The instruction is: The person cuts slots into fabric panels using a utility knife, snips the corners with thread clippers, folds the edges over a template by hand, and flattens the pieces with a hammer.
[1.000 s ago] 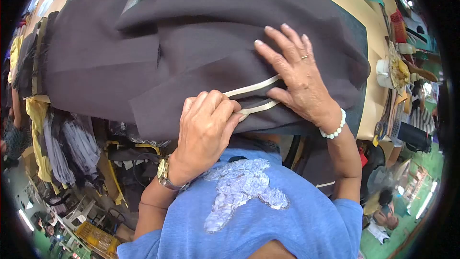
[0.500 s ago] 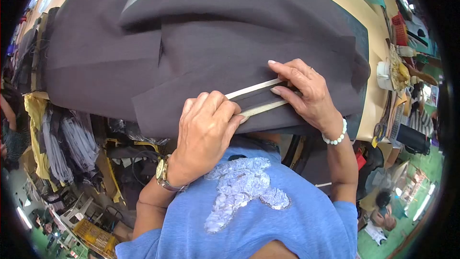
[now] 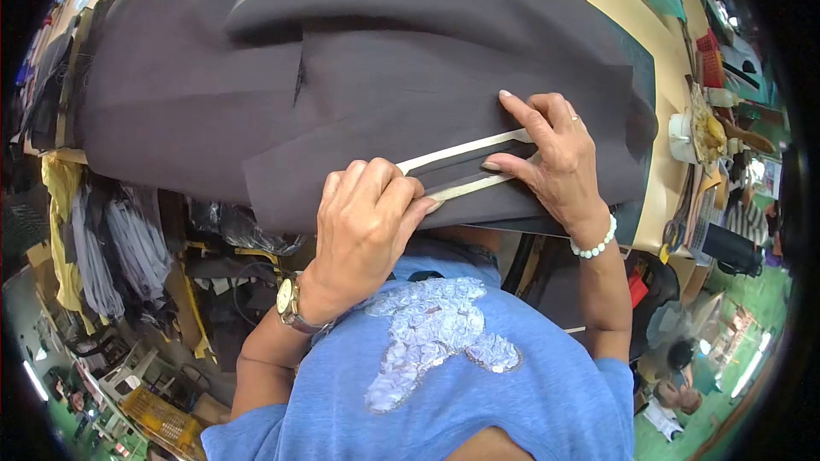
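Observation:
A large piece of dark cloth lies spread in front of me. Two pale strips, an upper strip and a lower strip, run along a long slit-like opening in it. My left hand pinches the cloth at the left end of the strips, its thumb pressed on the lower one. At the other end, my right hand rests with index finger and thumb spread apart, the thumb over the lower strip and the index finger beyond the upper one. Its other fingers are curled and partly hidden.
A tan table edge shows at the right, with scissors, a white cup and a red basket. Yellow cloth and grey garments hang at the left. Other people are in the background.
My right hand has shifted slightly right, and its thumb and index finger are a little wider apart. The gap between the strips looks wider. My left hand still pinches the cloth.

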### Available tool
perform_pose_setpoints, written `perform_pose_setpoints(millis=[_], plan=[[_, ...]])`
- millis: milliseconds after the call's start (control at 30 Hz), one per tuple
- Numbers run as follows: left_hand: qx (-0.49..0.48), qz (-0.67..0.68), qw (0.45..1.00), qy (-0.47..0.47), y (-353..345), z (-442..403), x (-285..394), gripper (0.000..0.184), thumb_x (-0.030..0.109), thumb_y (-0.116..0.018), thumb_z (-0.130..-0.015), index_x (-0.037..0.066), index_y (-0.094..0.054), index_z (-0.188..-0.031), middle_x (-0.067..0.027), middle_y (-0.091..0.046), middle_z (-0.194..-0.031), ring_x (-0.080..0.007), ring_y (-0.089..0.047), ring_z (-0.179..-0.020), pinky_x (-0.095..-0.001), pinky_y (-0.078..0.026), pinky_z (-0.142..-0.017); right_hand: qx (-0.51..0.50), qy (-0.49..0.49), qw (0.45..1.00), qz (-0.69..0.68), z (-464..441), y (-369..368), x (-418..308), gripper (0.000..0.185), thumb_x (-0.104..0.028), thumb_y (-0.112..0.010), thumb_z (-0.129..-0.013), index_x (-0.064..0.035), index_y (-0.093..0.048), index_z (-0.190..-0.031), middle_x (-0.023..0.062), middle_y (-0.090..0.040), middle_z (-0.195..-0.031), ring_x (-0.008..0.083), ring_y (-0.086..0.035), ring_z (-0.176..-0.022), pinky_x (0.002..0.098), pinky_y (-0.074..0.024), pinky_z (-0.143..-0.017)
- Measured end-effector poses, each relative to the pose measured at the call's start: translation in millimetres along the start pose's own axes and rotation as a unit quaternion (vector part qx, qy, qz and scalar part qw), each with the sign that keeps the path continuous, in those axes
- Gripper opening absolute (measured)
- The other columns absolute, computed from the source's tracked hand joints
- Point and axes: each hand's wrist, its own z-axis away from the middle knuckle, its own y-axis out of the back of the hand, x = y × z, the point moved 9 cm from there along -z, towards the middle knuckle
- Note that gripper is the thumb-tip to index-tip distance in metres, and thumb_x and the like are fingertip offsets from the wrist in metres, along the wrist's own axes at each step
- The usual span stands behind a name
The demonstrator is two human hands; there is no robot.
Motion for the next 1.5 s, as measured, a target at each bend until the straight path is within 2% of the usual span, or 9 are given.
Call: perform_pose_setpoints(millis=[433, 800, 1000, 1133, 1200, 1300, 1367, 1433, 1500], plan=[[0.015, -0.002, 1.000, 0.008, 11.6, 11.1, -14.7, 0.027, 0.024, -0.077, -0.067, 0.008, -0.061, -0.080, -0.0031, -0.054, -0.082, -0.0202, -0.050, -0.074, -0.0330, -0.036, -0.067, -0.020, 0.047, 0.996, -0.069, -8.0, -21.8, -46.5, 0.051, -0.031, -0.073, -0.070, -0.0101, -0.061, -0.115, 0.0045, -0.054, -0.090, 0.0198, -0.051, -0.077, 0.0331, -0.0425, -0.066], [0.025, 0.001, 1.000, -0.013, 10.7, 17.0, -20.8, 0.035, 0.026, -0.079, -0.065, 0.006, -0.061, -0.086, -0.0055, -0.054, -0.086, -0.0220, -0.051, -0.078, -0.0352, -0.040, -0.072, -0.041, -0.016, 0.999, -0.014, -15.5, -26.4, -62.5, 0.077, -0.053, -0.074, -0.059, -0.0087, -0.057, -0.120, 0.0086, -0.050, -0.093, 0.0241, -0.049, -0.082, 0.0376, -0.0384, -0.069], [0.080, -0.068, 0.994, 0.021, 42.3, 18.9, -25.6, 0.060, 0.034, -0.080, -0.063, 0.002, -0.060, -0.110, -0.0149, -0.057, -0.114, -0.0330, -0.052, -0.110, -0.0405, -0.038, -0.096, -0.075, 0.023, 0.994, -0.075, -14.4, -16.8, -63.3, 0.079, -0.052, -0.074, -0.058, -0.0060, -0.056, -0.120, 0.0109, -0.051, -0.096, 0.0272, -0.050, -0.088, 0.0394, -0.0396, -0.075], [0.087, -0.104, 0.985, 0.105, 45.3, 33.9, -54.0, 0.035, 0.019, -0.068, -0.079, 0.002, -0.062, -0.110, -0.0162, -0.062, -0.111, -0.0306, -0.054, -0.113, -0.0429, -0.031, -0.104, -0.119, -0.106, 0.932, -0.326, -19.4, -20.0, -34.1, 0.071, -0.043, -0.074, -0.065, -0.0039, -0.054, -0.121, 0.0151, -0.053, -0.107, 0.0332, -0.051, -0.103, 0.0424, -0.0394, -0.091], [0.067, -0.077, 0.989, 0.105, 46.9, 40.4, -50.7, 0.025, 0.010, -0.064, -0.082, 0.002, -0.065, -0.105, -0.0159, -0.065, -0.104, -0.0292, -0.058, -0.107, -0.0430, -0.033, -0.103, -0.075, 0.019, 0.976, -0.204, -32.2, -7.4, -55.3, 0.068, -0.038, -0.073, -0.068, -0.0030, -0.052, -0.122, 0.0165, -0.054, -0.110, 0.0348, -0.049, -0.109, 0.0430, -0.0375, -0.096], [0.183, -0.100, 0.975, 0.071, 96.9, 48.9, -31.5, 0.018, 0.001, -0.061, -0.082, 0.001, -0.068, -0.099, -0.0126, -0.067, -0.098, -0.0241, -0.062, -0.098, -0.0405, -0.040, -0.097, -0.037, 0.163, 0.981, -0.101, -54.0, -1.7, -92.3, 0.062, -0.033, -0.072, -0.070, -0.0015, -0.052, -0.119, 0.0179, -0.057, -0.111, 0.0331, -0.053, -0.107, 0.0415, -0.0395, -0.094], [0.345, -0.089, 0.929, 0.098, 160.1, 82.7, -45.2, 0.019, -0.002, -0.064, -0.078, 0.001, -0.068, -0.096, -0.0104, -0.067, -0.094, -0.0223, -0.063, -0.093, -0.0408, -0.044, -0.091, -0.199, 0.130, 0.960, -0.145, -77.0, -15.2, -102.9, 0.046, -0.031, -0.071, -0.073, -0.0028, -0.059, -0.107, 0.0199, -0.062, -0.098, 0.0344, -0.058, -0.098, 0.0417, -0.0433, -0.088], [0.419, -0.137, 0.883, 0.160, 216.7, 140.6, -71.2, 0.021, -0.002, -0.062, -0.082, 0.001, -0.068, -0.102, -0.0097, -0.067, -0.098, -0.0194, -0.062, -0.094, -0.0364, -0.046, -0.089, -0.214, 0.135, 0.951, -0.177, -95.9, -9.4, -130.4, 0.036, -0.030, -0.072, -0.074, -0.0010, -0.060, -0.092, 0.0198, -0.062, -0.072, 0.0401, -0.060, -0.072, 0.0435, -0.0481, -0.065], [0.455, -0.193, 0.818, 0.294, 257.9, 217.3, -97.0, 0.020, 0.004, -0.060, -0.087, 0.001, -0.067, -0.106, -0.0097, -0.067, -0.099, -0.0205, -0.062, -0.093, -0.0331, -0.046, -0.087, -0.228, 0.216, 0.913, -0.259, -99.5, -5.4, -186.4, 0.033, -0.029, -0.071, -0.074, -0.0011, -0.056, -0.084, 0.0207, -0.059, -0.068, 0.0400, -0.059, -0.070, 0.0441, -0.0469, -0.063]])
